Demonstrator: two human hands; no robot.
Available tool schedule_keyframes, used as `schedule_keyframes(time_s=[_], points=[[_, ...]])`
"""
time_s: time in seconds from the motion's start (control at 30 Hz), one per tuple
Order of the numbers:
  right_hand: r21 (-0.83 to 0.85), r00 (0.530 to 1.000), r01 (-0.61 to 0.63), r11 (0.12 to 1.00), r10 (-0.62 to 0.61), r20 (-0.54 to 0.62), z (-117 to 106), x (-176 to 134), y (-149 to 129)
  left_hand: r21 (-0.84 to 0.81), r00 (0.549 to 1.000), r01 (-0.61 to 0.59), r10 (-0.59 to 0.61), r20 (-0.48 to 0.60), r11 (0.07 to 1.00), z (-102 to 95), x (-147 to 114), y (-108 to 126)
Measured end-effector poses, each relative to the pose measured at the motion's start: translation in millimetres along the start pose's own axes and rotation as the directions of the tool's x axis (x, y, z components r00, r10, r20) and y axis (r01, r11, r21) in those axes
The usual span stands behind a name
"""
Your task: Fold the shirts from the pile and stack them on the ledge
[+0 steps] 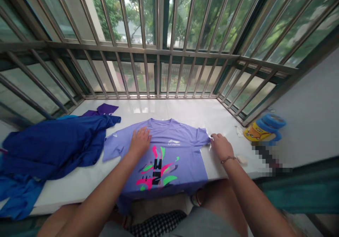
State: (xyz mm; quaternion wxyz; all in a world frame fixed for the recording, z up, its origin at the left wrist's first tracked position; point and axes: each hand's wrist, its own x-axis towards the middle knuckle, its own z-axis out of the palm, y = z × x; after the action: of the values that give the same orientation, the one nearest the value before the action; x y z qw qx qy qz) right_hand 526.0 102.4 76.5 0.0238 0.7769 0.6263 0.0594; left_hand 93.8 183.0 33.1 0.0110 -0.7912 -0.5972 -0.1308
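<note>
A lavender T-shirt (pixel 182 155) is spread front side up on the white window ledge, with a white logo and a colourful print. Its lower part hangs over the ledge's near edge. My left hand (pixel 141 141) rests on the shirt's left chest, below the shoulder, fingers extended on the cloth. At the end of the right sleeve, my right hand (pixel 221 147) has its fingertips pinched on the sleeve hem. The left sleeve lies out to the side, slightly creased.
Dark blue garments (pixel 58 145) lie heaped on the left, with a purple cloth (pixel 107 108) behind and a brighter blue cloth (pixel 23 198) over the near edge. A blue and yellow mug (pixel 265 128) stands at the right wall. Metal bars (pixel 145 74) line the window behind the ledge (pixel 132 106).
</note>
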Motion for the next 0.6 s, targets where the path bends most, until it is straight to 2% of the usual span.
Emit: schedule_keyframes(time_s=[0.07,0.13,0.2,0.27,0.37,0.43,0.6], points=[[0.069,0.993,0.049,0.996,-0.04,-0.115,1.0,-22.0,-23.8,-0.093,0.999,-0.024,0.021,-0.036,0.995,-4.8,-33.8,2.1],[0.157,0.965,0.193,0.969,-0.158,-0.21,6.8,-49.1,-55.4,-0.149,0.998,-0.009,-0.001,-0.07,0.989,-11.1,-63.9,-6.9],[0.227,0.925,0.346,0.91,-0.291,-0.244,16.2,-75.4,-90.9,-0.131,0.99,0.087,-0.1,-0.098,0.988,-19.9,-86.5,-26.8],[0.276,0.897,0.432,0.859,-0.376,-0.234,26.8,-95.5,-125.5,-0.049,0.954,0.28,-0.283,-0.096,0.959,-30.5,-100.5,-54.5],[0.32,0.894,0.448,0.835,-0.419,-0.159,39.8,-109.2,-166.0,0.072,0.825,0.563,-0.565,0.024,0.824,-44.3,-107.0,-97.6],[0.336,0.913,0.405,0.85,-0.396,-0.098,44.1,-110.0,-181.7,0.095,0.76,0.634,-0.641,0.107,0.767,-48.8,-104.1,-119.7],[0.354,0.939,0.333,0.874,-0.341,-0.041,43.1,-107.9,-190.1,0.017,0.769,0.614,-0.603,0.213,0.789,-50.2,-80.9,-147.3]])
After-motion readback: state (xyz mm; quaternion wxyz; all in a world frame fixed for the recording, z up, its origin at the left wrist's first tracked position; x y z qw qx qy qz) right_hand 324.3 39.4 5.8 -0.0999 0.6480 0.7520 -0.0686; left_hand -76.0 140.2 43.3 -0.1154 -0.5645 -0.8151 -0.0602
